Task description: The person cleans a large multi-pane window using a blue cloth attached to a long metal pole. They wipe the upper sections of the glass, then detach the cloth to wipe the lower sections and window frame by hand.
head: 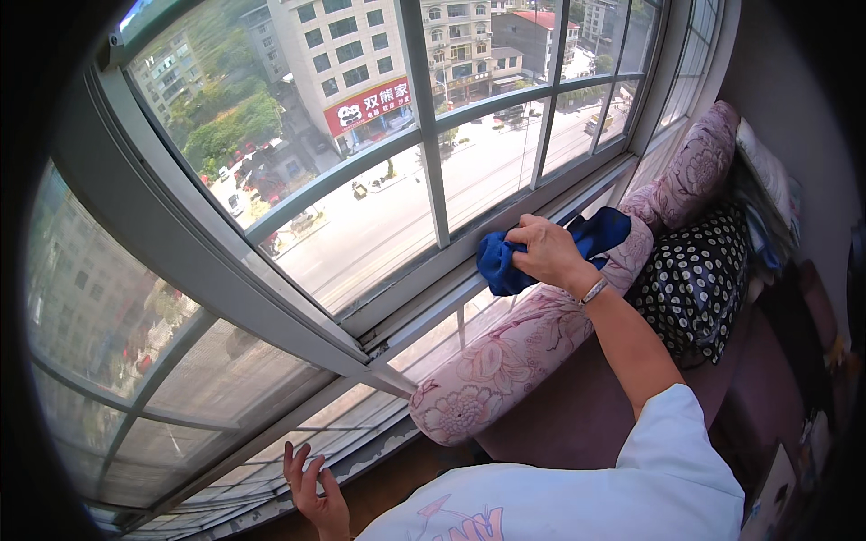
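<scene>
My right hand (549,251) grips a bunched blue cloth (502,262), part of which spreads out beyond my wrist towards the sofa. The cloth lies against the lower rail of the window frame (467,267), just above the pink floral sofa back (514,351). Down at the lower left, my left hand (314,490) is raised with its fingers apart and slightly curled, holding nothing. It is near the lower windowpanes, and I cannot tell whether it touches them. A bracelet circles my right wrist.
A sliding window sash (203,257) overlaps the left side, and its upright meets the track near the sofa's end. On the sofa rest a black dotted bag or cushion (697,277) and stacked pale fabric (764,176). Street and buildings (358,61) lie far below outside.
</scene>
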### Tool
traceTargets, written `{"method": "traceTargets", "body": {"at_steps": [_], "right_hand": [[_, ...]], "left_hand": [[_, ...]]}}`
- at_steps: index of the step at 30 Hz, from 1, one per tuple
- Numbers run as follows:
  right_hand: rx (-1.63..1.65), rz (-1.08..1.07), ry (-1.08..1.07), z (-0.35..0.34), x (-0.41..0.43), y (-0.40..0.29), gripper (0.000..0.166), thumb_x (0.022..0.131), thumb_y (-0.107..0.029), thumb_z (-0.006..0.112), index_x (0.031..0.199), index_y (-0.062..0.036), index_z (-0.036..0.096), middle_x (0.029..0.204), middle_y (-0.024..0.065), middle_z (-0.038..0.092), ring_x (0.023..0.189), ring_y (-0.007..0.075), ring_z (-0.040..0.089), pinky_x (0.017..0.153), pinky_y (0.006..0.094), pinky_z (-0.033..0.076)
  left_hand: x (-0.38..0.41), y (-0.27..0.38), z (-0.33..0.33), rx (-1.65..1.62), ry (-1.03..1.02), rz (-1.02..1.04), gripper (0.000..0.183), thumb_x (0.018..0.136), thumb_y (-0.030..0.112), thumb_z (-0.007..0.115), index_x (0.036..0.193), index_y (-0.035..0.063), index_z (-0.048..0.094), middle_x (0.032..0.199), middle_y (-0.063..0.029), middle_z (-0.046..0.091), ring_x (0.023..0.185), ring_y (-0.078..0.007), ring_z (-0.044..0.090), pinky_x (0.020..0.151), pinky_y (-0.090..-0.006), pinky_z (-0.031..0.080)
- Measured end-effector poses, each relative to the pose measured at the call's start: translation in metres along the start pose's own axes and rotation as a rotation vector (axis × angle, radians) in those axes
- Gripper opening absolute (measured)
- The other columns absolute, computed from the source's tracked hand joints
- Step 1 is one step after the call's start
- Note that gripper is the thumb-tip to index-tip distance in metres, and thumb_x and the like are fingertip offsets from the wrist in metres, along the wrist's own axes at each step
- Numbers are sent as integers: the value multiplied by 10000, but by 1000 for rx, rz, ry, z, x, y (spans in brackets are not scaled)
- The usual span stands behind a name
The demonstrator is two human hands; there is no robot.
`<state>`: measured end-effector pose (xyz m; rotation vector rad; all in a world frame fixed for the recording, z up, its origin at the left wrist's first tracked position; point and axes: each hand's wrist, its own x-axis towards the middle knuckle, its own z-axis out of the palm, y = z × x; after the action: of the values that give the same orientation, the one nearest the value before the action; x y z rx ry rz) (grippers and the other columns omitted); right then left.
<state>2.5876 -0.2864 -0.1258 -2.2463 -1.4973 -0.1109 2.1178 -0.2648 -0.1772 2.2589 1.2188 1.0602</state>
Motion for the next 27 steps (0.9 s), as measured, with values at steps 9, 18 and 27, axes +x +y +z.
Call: {"method": "traceTargets", "body": {"at_steps": [9, 18, 27], "right_hand": [[36, 615, 499, 7, 56, 57, 227, 786, -163, 572, 933, 8, 553, 982, 214, 606, 932, 386, 593, 828, 432, 491], [260, -255, 336, 30, -9, -75, 170, 725, -98, 657, 871, -65, 575, 844, 119, 559, 871, 312, 576, 749, 397, 501], [-518, 578, 125, -55, 43, 172, 259, 826, -114, 510, 1022, -29, 657, 1207, 155, 546, 1103, 344, 532, 903, 415, 478]], "left_hand": [[12, 7, 4, 14, -31, 111, 194, 803, -71, 509, 950, 2, 612, 1204, -160, 564, 1290, -378, 388, 1032, -463, 322], [53, 27, 17, 170, 50, 318, 180, 805, -19, 537, 958, 32, 619, 1300, -176, 485, 1306, -428, 334, 1055, -517, 282], [32, 4, -12, 423, 49, 235, 293, 807, -8, 527, 1094, 27, 578, 1344, -153, 457, 1340, -394, 295, 1082, -512, 238]]}}
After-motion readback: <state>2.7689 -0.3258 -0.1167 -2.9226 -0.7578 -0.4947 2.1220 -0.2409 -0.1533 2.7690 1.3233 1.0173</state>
